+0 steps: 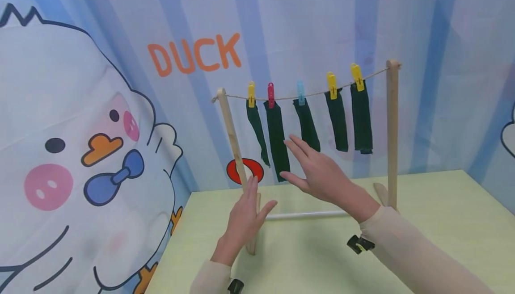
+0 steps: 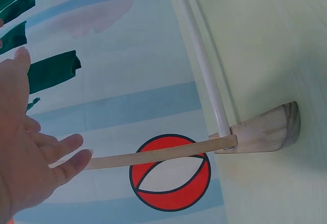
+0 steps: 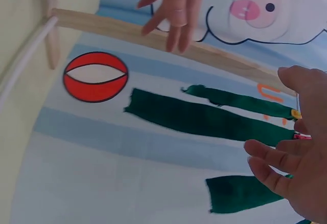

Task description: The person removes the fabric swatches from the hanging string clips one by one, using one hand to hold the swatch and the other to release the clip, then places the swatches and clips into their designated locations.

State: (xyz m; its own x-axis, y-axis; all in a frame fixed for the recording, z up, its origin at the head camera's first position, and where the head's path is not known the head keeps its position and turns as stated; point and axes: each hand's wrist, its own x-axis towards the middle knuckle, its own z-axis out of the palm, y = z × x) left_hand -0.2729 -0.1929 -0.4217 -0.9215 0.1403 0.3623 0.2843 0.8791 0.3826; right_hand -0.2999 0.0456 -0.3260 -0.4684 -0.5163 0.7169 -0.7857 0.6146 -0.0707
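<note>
Several dark green cloth strips (image 1: 276,144) hang from a thin string (image 1: 286,98). Clothespins hold them: a red clothespin (image 1: 271,95), a light blue clothespin (image 1: 301,93), and yellow ones such as this yellow clothespin (image 1: 331,86). My right hand (image 1: 323,171) is raised before the middle strips, fingers extended and thumb apart, holding nothing; it hides part of one strip. Lower and to the left, my left hand (image 1: 244,218) has its fingers extended in front of the left wooden post (image 1: 231,133). Whether it touches the post, I cannot tell.
A right wooden post (image 1: 392,137) carries the string's other end. Between the posts' feet runs a white rod (image 1: 306,215) low over the pale yellow-green table (image 1: 442,222). Behind stands a striped blue curtain (image 1: 306,26) printed with a cartoon duck (image 1: 92,84).
</note>
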